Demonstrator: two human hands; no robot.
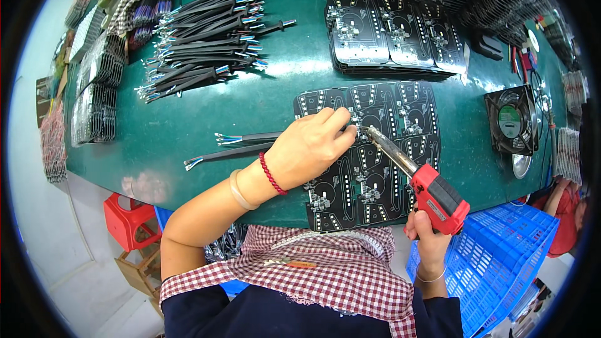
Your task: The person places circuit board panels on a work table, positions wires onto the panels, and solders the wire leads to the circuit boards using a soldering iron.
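Note:
Black circuit boards, joined in a panel with white printed lines, lie on the green table near its front edge. My left hand is closed over the panel's left part, thumb and finger pinched at a black cable, whose bared coloured wires point left. The cable's far end is hidden under the fingers. A second black cable lies alongside it. My right hand grips a red and black soldering gun by its handle. Its metal tip meets the board right beside my left fingertips.
A heap of black cables lies at the back left. Stacked circuit boards stand behind the panel, with more stacks at the far right. A black fan stands right. Below are a blue crate and a red stool. Another person's arm shows at far right.

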